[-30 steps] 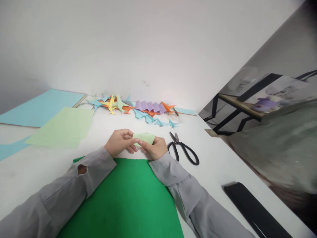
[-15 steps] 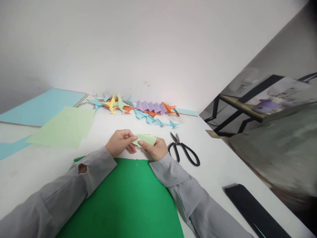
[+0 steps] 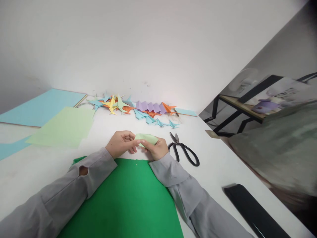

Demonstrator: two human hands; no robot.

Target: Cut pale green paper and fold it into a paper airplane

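A small folded piece of pale green paper (image 3: pixel 148 138) is held up between my two hands, just past the far edge of a green sheet (image 3: pixel 123 198). My right hand (image 3: pixel 158 148) grips it, thumb on the near face and the fingers behind. From the other side my left hand (image 3: pixel 122 144) pinches the lower left edge, its thumb close to the right thumb. The fingers behind the paper are partly hidden. Black-handled scissors (image 3: pixel 184 148) lie partly open to the right of my right hand.
Along the wall lie several folded paper figures (image 3: pixel 119 105) and a pleated purple paper (image 3: pixel 151 107). Pale green sheets (image 3: pixel 64 127) and a light blue sheet (image 3: pixel 44 105) rest at left. A long black object (image 3: pixel 255 211) lies at the right, near the table edge.
My left thumb has slid right along the paper's lower edge, toward my right thumb, and more of the paper's left end shows. My right hand has hardly moved.
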